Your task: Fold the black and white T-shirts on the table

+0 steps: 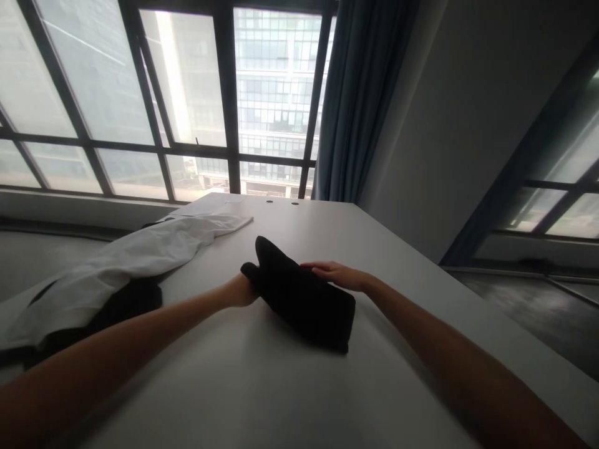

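Observation:
A folded black garment (302, 296) lies in the middle of the white table (262, 380). My left hand (241, 290) is at its left edge, fingers tucked into or under the cloth and mostly hidden. My right hand (339, 274) rests flat on the garment's right side with fingers stretched out over the fabric. Both forearms reach in from the near corners of the view.
A white garment (135, 259) sprawls over the table's left side, with more dark cloth (124, 305) under it. Large windows (187, 100) and a blue curtain (360, 93) stand beyond the far edge. A grey wall is at the right.

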Available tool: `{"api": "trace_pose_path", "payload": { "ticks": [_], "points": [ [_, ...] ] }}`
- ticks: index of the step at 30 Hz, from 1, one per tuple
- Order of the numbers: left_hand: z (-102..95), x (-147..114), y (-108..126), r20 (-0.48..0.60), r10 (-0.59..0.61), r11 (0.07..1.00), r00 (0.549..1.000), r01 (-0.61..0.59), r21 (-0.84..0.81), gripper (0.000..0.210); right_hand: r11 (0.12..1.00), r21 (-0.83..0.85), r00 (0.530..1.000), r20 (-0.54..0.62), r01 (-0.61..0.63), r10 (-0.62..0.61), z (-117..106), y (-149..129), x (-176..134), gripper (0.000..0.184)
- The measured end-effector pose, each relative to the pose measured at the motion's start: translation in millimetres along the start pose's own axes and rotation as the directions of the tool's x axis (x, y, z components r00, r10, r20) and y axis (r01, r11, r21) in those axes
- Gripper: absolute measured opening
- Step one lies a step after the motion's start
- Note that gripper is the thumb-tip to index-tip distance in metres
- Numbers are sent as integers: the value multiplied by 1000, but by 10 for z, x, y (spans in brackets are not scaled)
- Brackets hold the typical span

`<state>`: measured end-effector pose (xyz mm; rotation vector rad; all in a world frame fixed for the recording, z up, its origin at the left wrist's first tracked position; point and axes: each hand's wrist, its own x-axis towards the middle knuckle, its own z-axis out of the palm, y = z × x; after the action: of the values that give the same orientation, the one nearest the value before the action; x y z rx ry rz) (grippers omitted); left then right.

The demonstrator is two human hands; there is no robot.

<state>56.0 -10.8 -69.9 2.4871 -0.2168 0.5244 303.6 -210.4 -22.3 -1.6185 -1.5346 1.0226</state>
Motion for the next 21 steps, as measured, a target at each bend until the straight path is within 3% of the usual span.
{"api": "trace_pose_path", "payload": {
  "ticks": [2, 4, 7, 11, 14, 17, 19, 21],
  "points": [
    [-68, 13, 166, -6, 47, 995, 999, -47, -87, 52, 995, 47, 991, 95, 90, -94, 109, -50, 67, 84],
    [-149, 53, 336, -50, 14, 992, 999, -20, -121, 47, 972, 124, 962, 165, 199, -218, 219, -196, 148, 98],
    [-277, 89, 497, -254, -80, 996, 964, 70, -47, 36, 942, 161, 937, 146, 294, -318, 368, -447, 259, 97],
    [-447, -25, 385, -422, -148, 980, 895, 191, 60, 30, 964, 83, 966, 18, 254, -256, 456, -580, 332, 69],
    [-521, -223, 134, -407, -171, 969, 897, 227, 93, 27, 989, 0, 981, -131, 147, -146, 404, -549, 323, 61],
    [-546, -436, -40, -348, -183, 968, 919, 231, 102, 26, 992, -69, 948, -296, 102, -118, 269, -517, 273, 62],
    [-598, -543, -37, -340, -196, 970, 920, 232, 70, 27, 990, -113, 946, -303, 85, -116, 137, -499, 227, 63],
    [-738, -604, 51, -428, -239, 963, 871, 269, 12, 26, 989, -141, 960, -265, 54, -90, -26, -454, 180, 62]
  ]
}}
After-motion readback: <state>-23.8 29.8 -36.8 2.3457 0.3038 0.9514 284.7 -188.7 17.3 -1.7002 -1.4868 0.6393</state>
